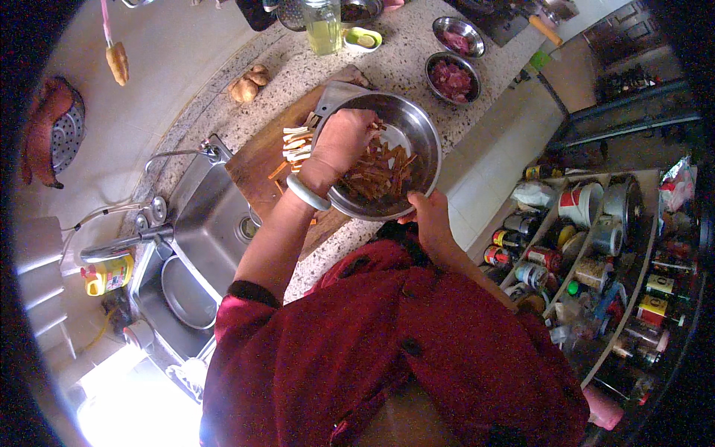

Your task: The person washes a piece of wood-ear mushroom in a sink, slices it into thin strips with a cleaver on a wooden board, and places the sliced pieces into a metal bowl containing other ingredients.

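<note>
A steel bowl [433, 151] is held over the edge of a wooden cutting board [260, 148]. Inside it lie many thin brown strips [380, 173], seemingly sliced dried tofu. My left hand [347, 137], with a pale bangle [307, 193] at the wrist, reaches into the bowl. Its fingers are curled, with a few brown strips showing at the tips; part of the grip is hidden. My right hand [429, 215] grips the bowl's near right rim. White strips with brown edges [297, 145] lie on the board. A cleaver blade [338, 95] shows partly beneath the bowl.
Left of the board is a steel sink [195, 195] with a faucet [125, 246]. Ginger [248, 84], a glass jar [323, 33] and two bowls of raw meat [452, 81] [458, 42] stand farther back. A rack of jars and pots [581, 207] stands at right.
</note>
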`<state>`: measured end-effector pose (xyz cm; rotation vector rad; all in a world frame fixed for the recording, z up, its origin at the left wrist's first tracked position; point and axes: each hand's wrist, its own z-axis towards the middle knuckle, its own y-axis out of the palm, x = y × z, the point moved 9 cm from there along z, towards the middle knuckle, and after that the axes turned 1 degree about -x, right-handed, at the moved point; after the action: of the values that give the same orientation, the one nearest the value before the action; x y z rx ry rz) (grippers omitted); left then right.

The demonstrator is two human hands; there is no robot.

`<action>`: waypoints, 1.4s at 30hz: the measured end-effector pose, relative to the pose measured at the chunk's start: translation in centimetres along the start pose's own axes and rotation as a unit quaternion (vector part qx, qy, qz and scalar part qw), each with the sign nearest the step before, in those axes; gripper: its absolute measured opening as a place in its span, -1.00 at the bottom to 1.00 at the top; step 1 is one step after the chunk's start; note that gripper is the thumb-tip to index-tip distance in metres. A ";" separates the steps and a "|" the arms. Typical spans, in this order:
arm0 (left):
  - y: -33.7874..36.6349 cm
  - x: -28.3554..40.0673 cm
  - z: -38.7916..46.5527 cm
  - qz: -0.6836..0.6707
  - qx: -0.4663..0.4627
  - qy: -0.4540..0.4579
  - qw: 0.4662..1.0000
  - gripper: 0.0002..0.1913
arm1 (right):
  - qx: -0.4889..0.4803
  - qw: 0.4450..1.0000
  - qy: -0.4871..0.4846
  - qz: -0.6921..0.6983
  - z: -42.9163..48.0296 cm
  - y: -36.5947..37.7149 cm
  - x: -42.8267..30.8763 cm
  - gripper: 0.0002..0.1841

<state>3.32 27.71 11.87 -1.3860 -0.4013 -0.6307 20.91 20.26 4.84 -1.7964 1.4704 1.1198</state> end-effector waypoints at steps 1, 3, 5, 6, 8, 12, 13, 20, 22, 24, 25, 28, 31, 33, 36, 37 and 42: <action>-0.3 0.4 0.0 -0.011 0.008 0.010 1.000 -0.82 | -0.002 1.000 -0.008 0.008 -0.1 0.0 -0.2 -0.69; -0.5 0.9 0.0 0.011 -0.010 -0.022 1.000 -0.81 | -0.003 1.000 -0.014 0.017 -0.1 -0.1 -0.3 -0.69; -0.3 0.7 -0.2 0.032 -0.028 -0.054 0.998 -0.78 | -0.009 0.999 -0.031 0.028 0.0 -0.1 -0.4 -0.69; -0.3 1.1 -0.4 0.026 -0.017 -0.026 0.999 -0.78 | -0.009 0.999 -0.030 0.029 0.0 -0.1 -0.5 -0.69; -0.2 1.6 -0.6 0.019 -0.007 0.003 1.000 -0.78 | -0.003 0.999 -0.021 0.030 -0.1 0.0 -0.6 -0.69; -0.2 3.2 -1.5 0.019 -0.042 0.035 0.998 -0.76 | 0.008 0.999 -0.015 0.034 -0.3 -0.1 -0.8 -0.71; -1.2 4.7 -2.0 -0.013 -0.003 0.106 0.994 -0.76 | 0.013 0.999 -0.002 0.039 -0.2 -0.3 -0.7 -0.72; 2.9 5.5 -3.7 0.172 -0.001 0.187 0.967 -0.87 | 0.020 0.999 0.000 0.039 0.2 -0.6 -0.6 -0.75; 3.8 4.9 -3.5 0.180 -0.004 0.164 0.970 -0.87 | 0.024 0.999 0.010 0.040 0.2 -0.4 -0.3 -0.75; 3.9 4.4 -3.3 0.188 -0.008 0.141 0.972 -0.86 | 0.030 0.998 0.020 0.041 0.3 -0.5 0.1 -0.75; 3.5 3.9 -3.1 0.166 -0.018 0.107 0.980 -0.85 | 0.025 0.999 0.013 0.039 0.5 -0.6 0.2 -0.75; 1.9 2.7 -2.6 0.119 -0.039 0.051 0.991 -0.82 | 0.016 0.999 0.001 0.038 0.4 -0.4 -0.5 -0.74; 1.5 1.4 -1.6 0.092 -0.106 0.004 0.990 -0.80 | 0.007 0.999 -0.007 0.045 0.3 -0.2 -0.9 -0.73; 1.8 0.2 -1.3 0.076 -0.088 -0.013 0.993 -0.80 | 0.003 0.999 -0.009 0.051 0.2 -0.1 -1.0 -0.72; 1.9 0.6 -0.8 0.057 -0.077 0.043 0.994 -0.76 | 0.000 0.998 -0.016 0.054 0.3 0.0 -0.9 -0.71; 1.6 1.1 -1.0 0.057 -0.076 0.042 0.995 -0.76 | 0.015 0.999 -0.006 0.050 0.5 -0.4 -0.4 -0.72; 2.4 2.9 -1.6 0.075 -0.068 0.060 0.993 -0.76 | 0.004 1.000 0.004 0.024 0.7 -0.7 0.1 -0.78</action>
<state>6.93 25.80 11.55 -1.4842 -0.1578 -0.6230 21.38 20.93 4.39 -1.7704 1.5282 1.1301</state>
